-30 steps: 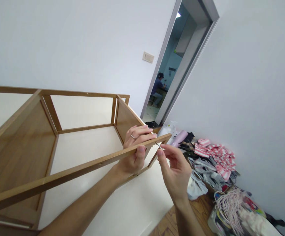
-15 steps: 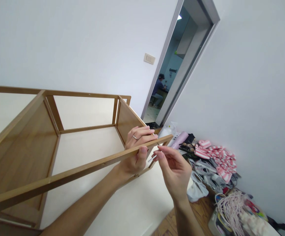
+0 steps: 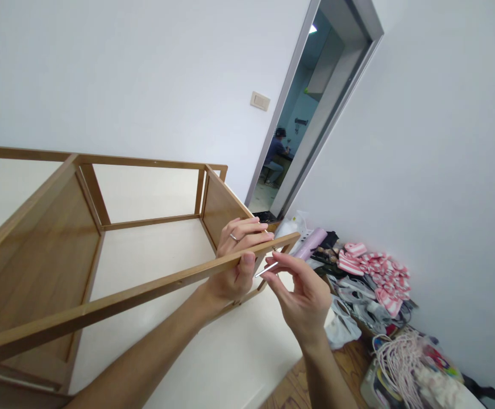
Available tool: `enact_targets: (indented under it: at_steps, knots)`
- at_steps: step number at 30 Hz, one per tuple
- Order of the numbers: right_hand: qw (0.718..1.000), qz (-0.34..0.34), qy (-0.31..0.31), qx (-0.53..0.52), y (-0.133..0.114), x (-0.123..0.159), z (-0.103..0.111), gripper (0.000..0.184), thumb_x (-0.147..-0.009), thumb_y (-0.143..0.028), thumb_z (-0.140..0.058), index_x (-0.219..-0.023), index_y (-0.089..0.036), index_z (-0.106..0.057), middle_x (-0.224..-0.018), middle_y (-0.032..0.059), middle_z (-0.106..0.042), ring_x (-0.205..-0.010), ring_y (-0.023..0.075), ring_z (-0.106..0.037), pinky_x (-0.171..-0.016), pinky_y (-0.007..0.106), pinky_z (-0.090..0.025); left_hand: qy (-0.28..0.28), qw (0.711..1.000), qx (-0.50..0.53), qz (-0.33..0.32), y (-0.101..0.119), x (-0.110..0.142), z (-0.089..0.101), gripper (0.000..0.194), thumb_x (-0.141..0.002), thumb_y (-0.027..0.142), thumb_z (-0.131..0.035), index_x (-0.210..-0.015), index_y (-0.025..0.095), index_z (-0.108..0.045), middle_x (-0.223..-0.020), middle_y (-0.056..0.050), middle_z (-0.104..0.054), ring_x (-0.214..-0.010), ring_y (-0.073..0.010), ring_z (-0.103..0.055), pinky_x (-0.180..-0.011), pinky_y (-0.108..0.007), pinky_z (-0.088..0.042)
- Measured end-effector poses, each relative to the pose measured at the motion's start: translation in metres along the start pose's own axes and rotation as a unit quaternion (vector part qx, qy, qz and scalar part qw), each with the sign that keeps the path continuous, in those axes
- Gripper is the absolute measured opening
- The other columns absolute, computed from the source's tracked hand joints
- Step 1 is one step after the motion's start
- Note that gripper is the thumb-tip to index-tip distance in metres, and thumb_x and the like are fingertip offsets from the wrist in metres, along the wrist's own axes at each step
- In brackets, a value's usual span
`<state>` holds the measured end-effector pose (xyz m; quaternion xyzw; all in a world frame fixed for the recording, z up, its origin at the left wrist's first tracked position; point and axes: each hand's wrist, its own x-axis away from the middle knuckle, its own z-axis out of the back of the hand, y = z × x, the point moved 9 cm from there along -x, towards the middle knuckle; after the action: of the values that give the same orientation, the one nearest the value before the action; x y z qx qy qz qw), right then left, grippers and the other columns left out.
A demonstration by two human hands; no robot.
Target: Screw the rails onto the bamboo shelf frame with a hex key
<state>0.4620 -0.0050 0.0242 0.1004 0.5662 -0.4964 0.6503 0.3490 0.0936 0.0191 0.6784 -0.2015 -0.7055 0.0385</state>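
Observation:
A wooden shelf frame [image 3: 145, 295] of brown rails and panels lies across a white surface [image 3: 230, 352]. My left hand [image 3: 236, 255], with a ring on one finger, is wrapped round the front rail close to its right end. The thumb presses the rail's near face, and the fingers reach over toward the end panel [image 3: 221, 196]. Just to the right, my right hand [image 3: 300, 289] pinches a thin silver hex key [image 3: 266, 270] between thumb and fingers. Its long arm points down and left. A small screw [image 3: 274, 248] shows in the rail above the fingertips; whether the key sits in it is hidden.
Clothes in pink and white stripes [image 3: 373, 272] are piled with bags by the right wall. A bundle of pale cord [image 3: 400, 363] rests on a bin below. A person [image 3: 275, 156] sits beyond the doorway. A light switch [image 3: 260, 101] is on the wall.
The hex key has turned in my right hand; its long arm now points down and left, plainly visible across the fingers. My left hand keeps its hold on the rail.

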Motion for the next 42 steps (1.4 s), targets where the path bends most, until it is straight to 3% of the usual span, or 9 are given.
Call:
enact_targets:
  at_steps: [6, 12, 18, 22, 33, 42]
  knots:
    - [0.986, 0.088, 0.071, 0.123, -0.018, -0.014, 0.007, 0.018, -0.092, -0.011, -0.072, -0.103, -0.026, -0.073, -0.08, -0.0007, -0.074, -0.065, 0.0133, -0.067, -0.061, 0.027, -0.056, 0.002, 1.0, -0.018, 0.0, 0.0, 0.0, 0.0, 0.054, -0.111, 0.046, -0.022, -0.114, 0.023, -0.071, -0.117, -0.01, -0.075, -0.122, -0.026, -0.066, -0.11, -0.049, -0.047]
    - [0.986, 0.016, 0.14, 0.085, 0.001, -0.017, 0.014, 0.025, -0.095, -0.015, -0.067, -0.118, -0.025, -0.067, -0.079, -0.0023, -0.07, -0.063, 0.0125, -0.064, -0.064, 0.028, -0.057, -0.004, 1.0, -0.009, -0.004, -0.001, 0.001, 0.0, 0.052, -0.111, 0.044, -0.023, -0.117, 0.023, -0.07, -0.119, -0.01, -0.074, -0.125, -0.0263, -0.065, -0.113, -0.051, -0.045]
    - [0.988, -0.056, 0.143, -0.011, 0.013, -0.019, 0.012, 0.041, -0.099, -0.022, -0.064, -0.138, -0.026, -0.053, -0.069, -0.0084, -0.061, -0.06, 0.0116, -0.064, -0.064, 0.026, -0.057, -0.002, 1.0, -0.001, -0.009, -0.002, 0.002, 0.0, 0.051, -0.111, 0.044, -0.024, -0.118, 0.022, -0.07, -0.12, -0.011, -0.073, -0.126, -0.027, -0.064, -0.113, -0.052, -0.044]
    - [0.988, -0.06, 0.143, -0.012, 0.015, -0.018, 0.014, 0.027, -0.099, -0.025, -0.065, -0.125, -0.025, -0.06, -0.071, -0.0072, -0.062, -0.063, 0.0115, -0.064, -0.065, 0.026, -0.056, -0.001, 1.0, -0.001, -0.01, -0.002, 0.002, -0.001, 0.052, -0.111, 0.044, -0.023, -0.117, 0.022, -0.07, -0.12, -0.01, -0.073, -0.126, -0.0269, -0.064, -0.113, -0.051, -0.044]
    - [0.988, -0.061, 0.14, 0.035, 0.037, 0.001, 0.025, 0.022, -0.099, -0.032, -0.067, -0.119, -0.024, -0.063, -0.082, -0.0016, -0.065, -0.07, 0.0128, -0.067, -0.063, 0.025, -0.057, 0.002, 1.0, -0.004, -0.01, -0.002, 0.003, -0.001, 0.052, -0.111, 0.045, -0.023, -0.117, 0.023, -0.07, -0.119, -0.01, -0.073, -0.125, -0.0266, -0.065, -0.112, -0.051, -0.046]
    - [0.989, -0.054, 0.109, 0.083, 0.046, 0.023, 0.023, 0.005, -0.1, -0.022, -0.065, -0.102, -0.021, -0.068, -0.086, 0.0006, -0.07, -0.07, 0.0134, -0.068, -0.066, 0.028, -0.058, 0.004, 1.0, 0.0, -0.009, -0.002, 0.002, -0.001, 0.053, -0.111, 0.045, -0.023, -0.117, 0.023, -0.07, -0.119, -0.01, -0.073, -0.125, -0.0271, -0.064, -0.112, -0.05, -0.046]
